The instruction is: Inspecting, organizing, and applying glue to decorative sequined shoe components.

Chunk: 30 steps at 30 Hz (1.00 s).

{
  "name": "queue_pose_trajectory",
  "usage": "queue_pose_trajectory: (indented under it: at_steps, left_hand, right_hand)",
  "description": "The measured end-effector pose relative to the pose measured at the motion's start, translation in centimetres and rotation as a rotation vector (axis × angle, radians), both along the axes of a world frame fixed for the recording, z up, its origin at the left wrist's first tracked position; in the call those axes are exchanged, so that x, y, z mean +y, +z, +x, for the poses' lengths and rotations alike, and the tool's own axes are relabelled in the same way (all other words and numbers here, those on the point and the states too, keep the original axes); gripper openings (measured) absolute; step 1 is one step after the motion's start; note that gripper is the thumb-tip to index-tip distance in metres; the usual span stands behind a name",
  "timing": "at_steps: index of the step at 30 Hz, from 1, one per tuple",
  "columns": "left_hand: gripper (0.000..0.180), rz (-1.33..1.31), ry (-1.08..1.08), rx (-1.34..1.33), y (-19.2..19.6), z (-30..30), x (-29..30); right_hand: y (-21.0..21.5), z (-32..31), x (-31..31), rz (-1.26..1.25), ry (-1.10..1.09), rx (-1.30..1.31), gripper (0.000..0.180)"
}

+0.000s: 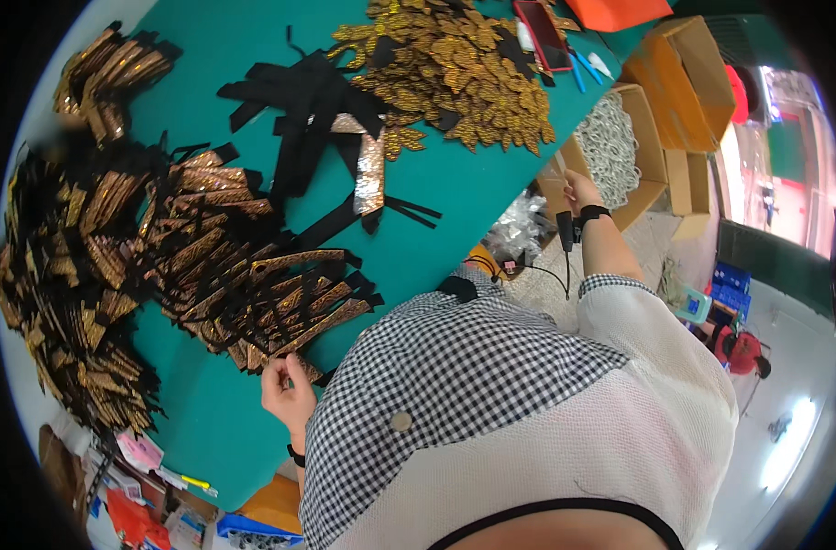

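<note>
My left hand [288, 392] is curled, its fingertips at the near edge of a pile of black strips with gold sequined panels [253, 284]. Whatever is between those fingers, if anything, is too small to name. My right arm reaches out to the right, and my right hand [581, 191] is closed beside an open cardboard box [652, 165] of pale rings [609, 147]. What it holds is hard to make out. On the green table, a sequined piece with black straps [370, 174] lies apart from the pile, next to black fabric strips [299, 110].
Gold leaf-shaped patches [464, 78] are heaped at the table's far side, near a red-edged phone [542, 35] and blue-handled snips [580, 69]. More sequined strips [70, 293] lie at far left. Clear plastic bags [519, 227] sit below the table's right edge. Another person [741, 350] is at far right.
</note>
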<state>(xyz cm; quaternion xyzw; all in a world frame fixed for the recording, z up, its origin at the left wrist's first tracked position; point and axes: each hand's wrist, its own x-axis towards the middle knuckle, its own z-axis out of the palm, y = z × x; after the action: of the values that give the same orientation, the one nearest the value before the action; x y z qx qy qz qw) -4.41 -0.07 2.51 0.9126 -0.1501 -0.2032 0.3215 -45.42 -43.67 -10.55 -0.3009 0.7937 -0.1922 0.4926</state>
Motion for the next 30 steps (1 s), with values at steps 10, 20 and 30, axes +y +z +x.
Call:
queue_pose_trajectory:
  at_steps: [10,20,30]
  left_hand:
    - [0.012,-0.211,-0.24,-0.212,3.4,0.9,-4.6]
    - [0.008,-0.41,-0.41,-0.232,6.4,3.5,-9.3]
    - [0.041,-0.437,-0.547,-0.385,5.6,5.0,-17.2]
  right_hand:
    - [11.3,22.1,1.6,-0.723,0.846,0.171,0.023]
    - [9.5,42.0,4.2,-0.592,1.374,0.577,0.045]
    - [16.4,36.5,6.6,-0.353,0.652,-0.668,0.025]
